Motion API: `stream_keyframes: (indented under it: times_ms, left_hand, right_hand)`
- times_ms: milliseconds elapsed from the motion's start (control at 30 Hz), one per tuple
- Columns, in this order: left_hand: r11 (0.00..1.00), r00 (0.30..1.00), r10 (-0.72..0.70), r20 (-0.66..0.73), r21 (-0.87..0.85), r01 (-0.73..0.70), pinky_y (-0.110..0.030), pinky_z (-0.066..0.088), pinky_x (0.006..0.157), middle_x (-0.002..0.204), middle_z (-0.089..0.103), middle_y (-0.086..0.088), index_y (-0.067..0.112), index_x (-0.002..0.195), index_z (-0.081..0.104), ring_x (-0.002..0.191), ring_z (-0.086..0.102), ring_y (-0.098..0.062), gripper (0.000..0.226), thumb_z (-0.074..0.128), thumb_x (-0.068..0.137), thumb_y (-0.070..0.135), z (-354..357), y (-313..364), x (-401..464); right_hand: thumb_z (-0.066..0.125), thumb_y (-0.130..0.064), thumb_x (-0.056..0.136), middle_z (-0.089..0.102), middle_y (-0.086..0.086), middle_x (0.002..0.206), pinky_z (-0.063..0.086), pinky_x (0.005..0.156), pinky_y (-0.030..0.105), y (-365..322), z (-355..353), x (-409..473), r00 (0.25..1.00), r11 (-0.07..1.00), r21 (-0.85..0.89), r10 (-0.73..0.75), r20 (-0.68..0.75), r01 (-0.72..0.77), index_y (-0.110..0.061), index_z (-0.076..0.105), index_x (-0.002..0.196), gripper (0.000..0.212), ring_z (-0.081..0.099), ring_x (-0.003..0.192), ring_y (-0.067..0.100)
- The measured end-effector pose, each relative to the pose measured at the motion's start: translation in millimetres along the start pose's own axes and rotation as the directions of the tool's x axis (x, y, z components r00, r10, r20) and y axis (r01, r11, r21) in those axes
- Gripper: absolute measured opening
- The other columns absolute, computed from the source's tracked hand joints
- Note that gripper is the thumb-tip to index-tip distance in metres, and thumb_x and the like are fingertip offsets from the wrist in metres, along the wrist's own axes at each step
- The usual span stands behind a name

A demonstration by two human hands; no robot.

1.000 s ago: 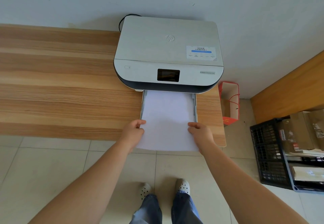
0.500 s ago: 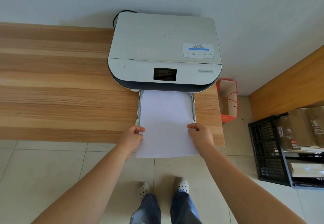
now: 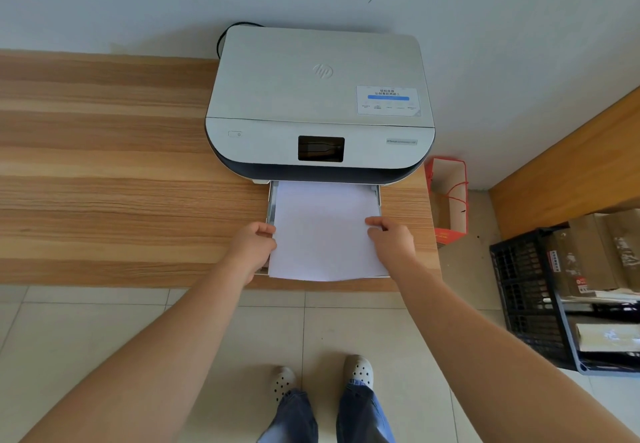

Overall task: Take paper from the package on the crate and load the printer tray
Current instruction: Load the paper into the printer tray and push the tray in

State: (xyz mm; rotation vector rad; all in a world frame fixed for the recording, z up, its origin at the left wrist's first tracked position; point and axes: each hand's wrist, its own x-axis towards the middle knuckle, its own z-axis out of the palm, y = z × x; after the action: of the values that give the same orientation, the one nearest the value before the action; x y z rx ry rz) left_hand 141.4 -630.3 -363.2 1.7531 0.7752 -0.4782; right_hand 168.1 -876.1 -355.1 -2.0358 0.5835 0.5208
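Observation:
A white printer point(image 3: 318, 96) stands on the wooden table point(image 3: 104, 172) against the wall. Its paper tray point(image 3: 272, 200) is pulled out toward me. A stack of white paper point(image 3: 322, 234) lies in the tray, its far end under the printer and its near edge close to the table's front edge. My left hand point(image 3: 254, 245) grips the stack's left edge and my right hand point(image 3: 391, 240) grips its right edge. The black crate point(image 3: 530, 300) sits on the floor at the right with a brown paper package point(image 3: 588, 255) on top of it.
A red paper bag point(image 3: 448, 200) stands on the floor right of the table. A wooden panel point(image 3: 568, 172) leans at the far right. A black cable point(image 3: 221, 39) runs behind the printer. My feet point(image 3: 322, 377) are on the tiled floor below the table edge.
Both hands have pushed the paper stack further into the tray; its near edge, which overhung the table's front, now lies about level with that edge.

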Motion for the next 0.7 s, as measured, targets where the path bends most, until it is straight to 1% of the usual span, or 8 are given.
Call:
stream_keyframes:
  times_ms: [100, 200, 267, 367, 467, 533, 600, 700]
  left_hand:
    - [1.000, 1.000, -0.002, -0.020, -0.014, 0.002, -0.032, 0.053, 0.069, 0.104, 0.062, -0.006, 0.014, 0.108, 0.059, 0.085, 0.061, -0.021, 0.028, 0.052, 0.088, -0.005, -2, 6, 1]
    - [0.999, 0.997, 0.037, -0.070, 0.019, -0.036, -0.031, 0.052, 0.073, 0.106, 0.060, -0.005, 0.013, 0.111, 0.061, 0.092, 0.059, -0.022, 0.032, 0.052, 0.087, -0.008, -3, 9, 6]
    - [0.996, 0.991, 0.075, -0.110, 0.061, -0.068, -0.029, 0.045, 0.076, 0.105, 0.059, -0.004, 0.011, 0.110, 0.062, 0.096, 0.055, -0.020, 0.034, 0.052, 0.086, -0.010, -2, 12, 9]
    - [0.989, 0.986, 0.112, -0.127, 0.114, -0.098, -0.026, 0.040, 0.075, 0.100, 0.058, -0.002, 0.011, 0.107, 0.063, 0.092, 0.053, -0.017, 0.034, 0.054, 0.084, -0.012, -2, 16, 11]
    - [0.977, 0.982, 0.153, -0.112, 0.166, -0.133, -0.028, 0.045, 0.074, 0.099, 0.060, -0.002, 0.012, 0.106, 0.063, 0.090, 0.055, -0.017, 0.028, 0.058, 0.084, -0.006, -2, 15, 12]
    - [0.959, 0.974, 0.199, -0.106, 0.224, -0.171, -0.032, 0.052, 0.077, 0.098, 0.062, -0.001, 0.013, 0.104, 0.064, 0.089, 0.059, -0.018, 0.023, 0.061, 0.085, 0.000, -4, 14, 12]
    - [0.903, 0.951, 0.296, -0.088, 0.350, -0.249, -0.027, 0.049, 0.072, 0.096, 0.060, 0.001, 0.012, 0.106, 0.064, 0.088, 0.057, -0.016, 0.022, 0.062, 0.085, 0.005, -6, 13, 12]
    - [0.683, 0.871, 0.483, 0.083, 0.586, -0.435, -0.024, 0.039, 0.082, 0.111, 0.053, 0.003, 0.014, 0.115, 0.063, 0.104, 0.052, -0.017, 0.030, 0.065, 0.085, 0.012, -11, 13, 14]
  right_hand:
    - [0.046, -0.013, 0.096, 0.060, 0.002, 0.116, 0.041, 0.050, 0.022, -6, 3, 9, 1.000, 1.000, 0.025, 0.000, -0.012, 0.000, -0.024, 0.062, 0.124, 0.034, 0.050, 0.062, 0.010]
    - [0.047, -0.015, 0.097, 0.061, 0.002, 0.115, 0.042, 0.053, 0.021, -11, 7, 15, 1.000, 0.999, 0.049, 0.003, -0.004, -0.002, -0.023, 0.062, 0.125, 0.033, 0.053, 0.066, 0.011]
    - [0.047, -0.015, 0.097, 0.061, 0.001, 0.109, 0.041, 0.052, 0.021, -14, 9, 17, 1.000, 0.998, 0.055, 0.006, 0.001, -0.006, -0.023, 0.062, 0.125, 0.032, 0.053, 0.066, 0.011]
    - [0.047, -0.016, 0.098, 0.061, 0.003, 0.109, 0.039, 0.052, 0.021, -18, 11, 19, 1.000, 0.998, 0.059, 0.002, 0.003, -0.003, -0.022, 0.062, 0.126, 0.032, 0.052, 0.067, 0.009]
    - [0.049, -0.020, 0.097, 0.060, 0.005, 0.119, 0.040, 0.053, 0.021, -21, 9, 19, 1.000, 0.999, 0.031, -0.006, 0.018, 0.005, -0.022, 0.058, 0.130, 0.034, 0.053, 0.073, 0.011]
    - [0.050, -0.022, 0.097, 0.055, 0.006, 0.131, 0.041, 0.056, 0.021, -21, 7, 17, 0.999, 0.996, -0.083, -0.037, 0.031, 0.040, -0.021, 0.054, 0.133, 0.036, 0.053, 0.079, 0.014]
    - [0.050, -0.024, 0.097, 0.047, 0.006, 0.139, 0.045, 0.067, 0.023, -19, 4, 13, 0.994, 0.970, -0.218, -0.111, -0.003, 0.108, -0.020, 0.051, 0.136, 0.039, 0.050, 0.088, 0.015]
    - [0.052, -0.028, 0.095, 0.036, 0.002, 0.144, 0.048, 0.088, 0.032, -18, 1, 8, 0.964, 0.905, -0.367, -0.257, -0.062, 0.218, -0.020, 0.049, 0.137, 0.043, 0.048, 0.114, 0.021]
